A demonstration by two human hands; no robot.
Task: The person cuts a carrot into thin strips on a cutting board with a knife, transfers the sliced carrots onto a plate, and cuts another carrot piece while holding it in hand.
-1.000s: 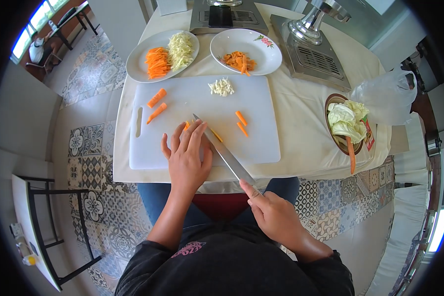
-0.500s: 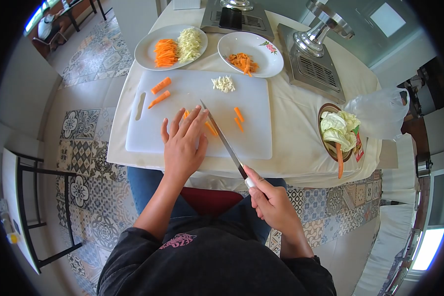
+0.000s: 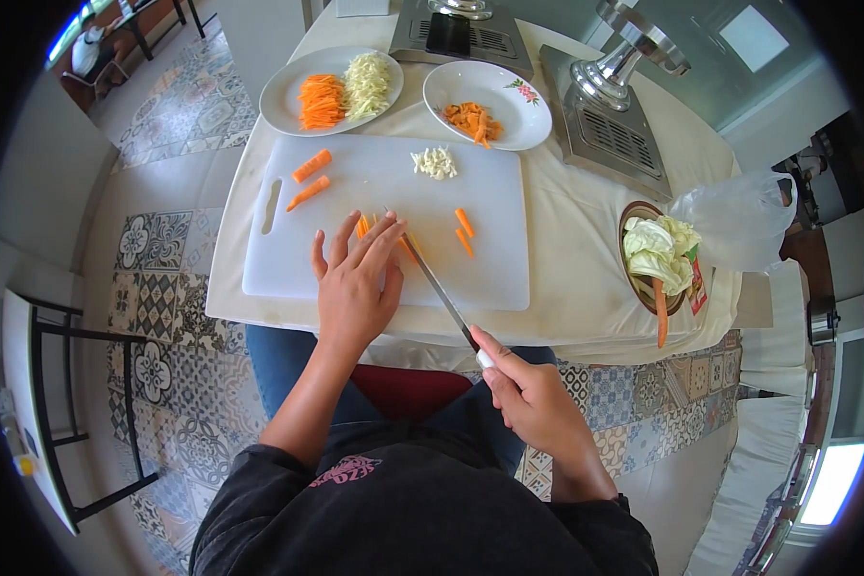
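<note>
Lying partly under spread left hand (image 3: 353, 293), carrot strips (image 3: 363, 227); right hand (image 3: 536, 396) closed around knife (image 3: 440, 293).

- Knife (image 3: 437, 285): long, narrow metal blade, held in the right hand (image 3: 538, 396), slanting across the board's (image 3: 298, 264) near edge, tip by the left fingers.
- Carrot (image 3: 363, 228): orange, cut, partly hidden under the left hand (image 3: 355, 288) on the board.

Looks like room set up for food preparation; has cloth-covered table (image 3: 586, 250), steel appliances (image 3: 612, 130), cutting board (image 3: 298, 264), vegetable plate (image 3: 276, 113), patterned floor tiles (image 3: 154, 298), seated person (image 3: 89, 50) near bright window (image 3: 65, 36).
</note>
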